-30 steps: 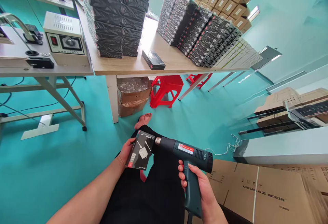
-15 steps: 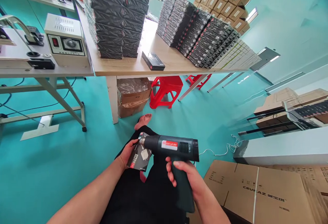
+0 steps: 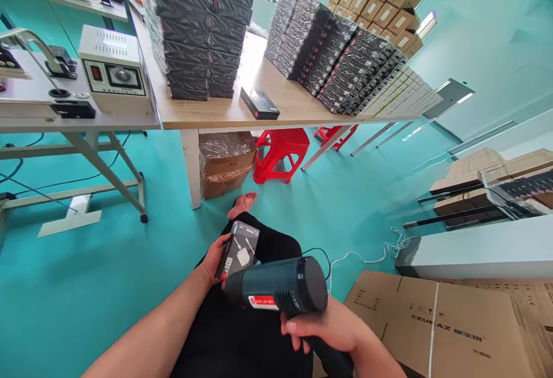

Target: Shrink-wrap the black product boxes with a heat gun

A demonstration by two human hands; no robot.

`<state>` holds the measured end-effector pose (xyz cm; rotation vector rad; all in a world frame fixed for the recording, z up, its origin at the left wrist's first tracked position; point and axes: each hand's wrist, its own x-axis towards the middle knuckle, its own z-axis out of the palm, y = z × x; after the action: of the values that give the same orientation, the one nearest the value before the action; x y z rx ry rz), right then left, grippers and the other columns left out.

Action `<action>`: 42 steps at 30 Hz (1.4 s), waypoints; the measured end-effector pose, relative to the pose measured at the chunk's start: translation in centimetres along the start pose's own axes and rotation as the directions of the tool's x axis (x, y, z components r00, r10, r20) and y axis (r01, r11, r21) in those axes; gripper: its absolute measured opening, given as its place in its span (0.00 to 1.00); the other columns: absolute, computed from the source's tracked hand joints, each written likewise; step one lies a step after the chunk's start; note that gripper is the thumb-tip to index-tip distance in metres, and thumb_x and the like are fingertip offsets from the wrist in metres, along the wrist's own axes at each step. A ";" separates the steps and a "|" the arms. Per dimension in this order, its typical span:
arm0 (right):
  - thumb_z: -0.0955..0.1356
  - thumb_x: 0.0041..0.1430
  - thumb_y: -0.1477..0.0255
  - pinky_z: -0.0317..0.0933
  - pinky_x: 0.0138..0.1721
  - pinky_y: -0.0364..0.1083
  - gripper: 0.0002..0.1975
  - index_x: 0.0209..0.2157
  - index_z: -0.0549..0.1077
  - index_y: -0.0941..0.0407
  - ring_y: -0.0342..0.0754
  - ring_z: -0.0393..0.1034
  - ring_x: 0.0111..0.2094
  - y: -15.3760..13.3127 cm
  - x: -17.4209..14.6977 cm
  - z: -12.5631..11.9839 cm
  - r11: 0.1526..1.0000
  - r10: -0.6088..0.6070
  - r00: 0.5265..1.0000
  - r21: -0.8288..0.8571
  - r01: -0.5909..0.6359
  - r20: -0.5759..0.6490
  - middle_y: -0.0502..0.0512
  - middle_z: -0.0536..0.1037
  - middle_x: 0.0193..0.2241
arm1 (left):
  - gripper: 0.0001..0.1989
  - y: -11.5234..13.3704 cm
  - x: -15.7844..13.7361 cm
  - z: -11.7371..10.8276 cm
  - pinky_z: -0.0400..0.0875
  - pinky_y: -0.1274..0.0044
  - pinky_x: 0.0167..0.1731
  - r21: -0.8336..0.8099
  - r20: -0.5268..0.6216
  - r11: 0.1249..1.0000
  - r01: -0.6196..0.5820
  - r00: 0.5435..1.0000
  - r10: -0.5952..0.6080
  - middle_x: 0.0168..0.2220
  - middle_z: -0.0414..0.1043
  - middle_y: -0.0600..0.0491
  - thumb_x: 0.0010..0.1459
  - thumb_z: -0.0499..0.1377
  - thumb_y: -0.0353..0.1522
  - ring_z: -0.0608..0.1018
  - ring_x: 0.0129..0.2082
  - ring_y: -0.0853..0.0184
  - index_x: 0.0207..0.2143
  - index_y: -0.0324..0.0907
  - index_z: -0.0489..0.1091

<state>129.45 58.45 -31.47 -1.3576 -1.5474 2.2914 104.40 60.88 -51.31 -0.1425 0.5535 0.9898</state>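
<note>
Box point(image 3: 242, 246): lower part hidden behind heat gun point(image 3: 279, 282). Left hand point(image 3: 213, 258): partly hidden behind box. Heat gun: nozzle out of sight; grip point(image 3: 333, 359) partly covered by right hand point(image 3: 330, 325), its end cut off by bottom edge. Tall stack point(image 3: 190, 38): top cut off by upper edge. Lower-right carton point(image 3: 475, 312): cut off below, finer print illegible.

The head view looks forward and down over the right hand point(image 3: 323, 324)

The left forearm point(image 3: 159, 320) slants forward to a curled left grip point(image 3: 214, 259); the right grip point(image 3: 330, 323) is closer in, fingers point(image 3: 297, 342) bent.
</note>
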 end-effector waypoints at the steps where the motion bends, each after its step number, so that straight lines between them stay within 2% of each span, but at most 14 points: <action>1: 0.73 0.50 0.69 0.62 0.24 0.43 0.12 0.34 0.77 0.63 0.44 0.70 0.23 0.3 -0.1 0.0 1.000 -0.005 1.000 0.018 0.005 -0.022 0.54 0.76 0.25 | 0.21 0.0 0.0 0.0 0.75 0.69 0.34 -0.003 0.010 1.000 -0.004 1.000 0.004 0.31 0.80 0.45 0.54 0.58 0.44 0.82 0.32 0.55 0.41 0.35 0.73; 5: 0.71 0.53 0.68 0.65 0.24 0.43 0.15 0.42 0.75 0.60 0.45 0.71 0.25 0.1 1.5 0.3 0.947 -0.080 0.955 0.277 0.162 -0.284 0.54 0.76 0.30 | 0.21 0.0 -0.2 0.3 0.75 0.66 0.33 0.044 0.010 0.999 0.027 1.000 -0.028 0.31 0.80 0.43 0.54 0.58 0.44 0.82 0.32 0.52 0.40 0.34 0.74; 8: 0.70 0.54 0.68 0.66 0.23 0.42 0.15 0.42 0.74 0.61 0.44 0.71 0.25 -0.6 3.2 -0.1 0.889 -0.108 0.922 0.378 0.256 -0.371 0.54 0.77 0.29 | 0.22 0.0 -0.4 0.6 0.75 0.64 0.35 0.065 -0.011 0.997 0.049 0.999 -0.048 0.33 0.80 0.41 0.55 0.58 0.44 0.81 0.33 0.51 0.40 0.33 0.74; 15: 0.71 0.51 0.69 0.67 0.21 0.42 0.14 0.38 0.75 0.62 0.44 0.71 0.24 -1.0 3.6 -2.3 0.893 0.001 0.848 0.382 0.237 -0.529 0.54 0.77 0.27 | 0.21 0.0 -0.6 0.7 0.74 0.64 0.37 0.075 -0.007 0.997 0.027 1.000 -0.027 0.33 0.79 0.41 0.55 0.58 0.43 0.81 0.31 0.52 0.39 0.33 0.74; 19: 0.70 0.52 0.69 0.67 0.21 0.41 0.14 0.39 0.76 0.61 0.44 0.72 0.26 -1.2 3.0 -2.8 0.888 -0.005 0.872 0.400 0.229 -0.489 0.55 0.77 0.29 | 0.21 0.0 -0.6 0.9 0.74 0.64 0.39 0.070 0.002 0.997 0.025 1.000 -0.025 0.35 0.79 0.40 0.55 0.59 0.43 0.81 0.33 0.52 0.40 0.32 0.74; 22: 0.70 0.52 0.69 0.67 0.22 0.41 0.14 0.39 0.76 0.61 0.44 0.72 0.26 -1.1 2.9 -3.2 0.901 0.000 0.860 0.373 0.221 -0.510 0.55 0.77 0.29 | 0.21 0.1 -0.5 0.9 0.74 0.64 0.39 0.067 0.008 0.997 0.029 1.000 -0.030 0.36 0.79 0.40 0.55 0.59 0.43 0.81 0.34 0.52 0.41 0.32 0.74; 25: 0.70 0.53 0.69 0.67 0.22 0.41 0.13 0.39 0.75 0.61 0.43 0.72 0.25 -0.6 2.5 -3.9 0.918 0.015 0.862 0.349 0.189 -0.507 0.55 0.77 0.29 | 0.20 0.0 -0.4 0.6 0.74 0.65 0.36 0.096 -0.027 0.995 0.009 1.000 -0.007 0.33 0.79 0.41 0.54 0.59 0.43 0.81 0.31 0.53 0.37 0.33 0.74; 29: 0.69 0.53 0.70 0.65 0.21 0.41 0.14 0.40 0.75 0.62 0.44 0.72 0.24 0.3 1.3 -4.3 0.960 0.019 0.937 0.268 0.080 -0.348 0.55 0.77 0.28 | 0.20 0.1 -0.3 0.2 0.75 0.65 0.34 0.109 -0.052 0.994 -0.015 0.998 0.021 0.29 0.79 0.43 0.54 0.59 0.44 0.81 0.29 0.53 0.35 0.34 0.74; 31: 0.69 0.52 0.70 0.65 0.20 0.41 0.14 0.40 0.74 0.62 0.45 0.72 0.24 0.5 1.0 -4.3 0.969 0.026 0.955 0.241 0.048 -0.295 0.55 0.77 0.28 | 0.20 0.1 -0.3 0.2 0.75 0.65 0.34 0.107 -0.050 0.994 0.002 0.999 0.003 0.29 0.79 0.43 0.54 0.59 0.44 0.81 0.30 0.52 0.36 0.34 0.74; 33: 0.69 0.53 0.70 0.65 0.20 0.41 0.14 0.40 0.74 0.62 0.44 0.72 0.24 0.3 1.2 -4.1 0.965 0.006 0.939 0.248 0.084 -0.344 0.55 0.77 0.28 | 0.20 0.1 -0.2 0.3 0.75 0.65 0.34 0.108 -0.055 0.994 0.018 0.998 -0.012 0.29 0.79 0.43 0.54 0.58 0.44 0.81 0.32 0.52 0.37 0.34 0.74; 36: 0.69 0.54 0.69 0.66 0.22 0.41 0.14 0.41 0.74 0.61 0.43 0.71 0.25 0.0 1.8 -4.0 0.948 -0.035 0.881 0.263 0.178 -0.472 0.54 0.77 0.29 | 0.19 0.2 -0.1 0.4 0.75 0.65 0.34 0.105 -0.083 0.994 0.014 0.997 -0.005 0.29 0.79 0.43 0.55 0.58 0.43 0.81 0.33 0.52 0.37 0.34 0.74; 37: 0.68 0.54 0.69 0.66 0.23 0.41 0.14 0.41 0.74 0.60 0.43 0.71 0.25 0.0 1.7 -4.0 0.948 -0.036 0.881 0.262 0.179 -0.472 0.54 0.77 0.29 | 0.19 0.2 -0.1 0.4 0.75 0.65 0.34 0.100 -0.085 0.995 0.011 0.996 -0.002 0.30 0.79 0.43 0.55 0.58 0.43 0.81 0.34 0.52 0.37 0.35 0.74; 39: 0.69 0.53 0.69 0.65 0.22 0.42 0.14 0.41 0.74 0.60 0.44 0.72 0.25 0.4 1.2 -3.9 0.963 -0.014 0.922 0.244 0.117 -0.388 0.54 0.77 0.29 | 0.19 0.3 -0.2 0.3 0.75 0.65 0.35 0.085 -0.082 0.996 0.007 0.997 0.000 0.30 0.80 0.43 0.55 0.58 0.43 0.81 0.34 0.52 0.37 0.35 0.74; 42: 0.70 0.51 0.71 0.64 0.21 0.41 0.14 0.40 0.75 0.62 0.45 0.72 0.23 1.7 -0.2 -3.1 0.981 0.074 0.978 0.191 -0.036 -0.197 0.55 0.77 0.28 | 0.20 0.5 -0.3 0.2 0.75 0.63 0.37 0.047 -0.078 0.999 -0.017 0.997 0.021 0.31 0.80 0.43 0.55 0.57 0.43 0.81 0.35 0.51 0.39 0.35 0.74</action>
<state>132.39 59.76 -33.01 -1.5442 -1.2166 2.1818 103.96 60.99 -50.96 -0.1350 0.6504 0.9925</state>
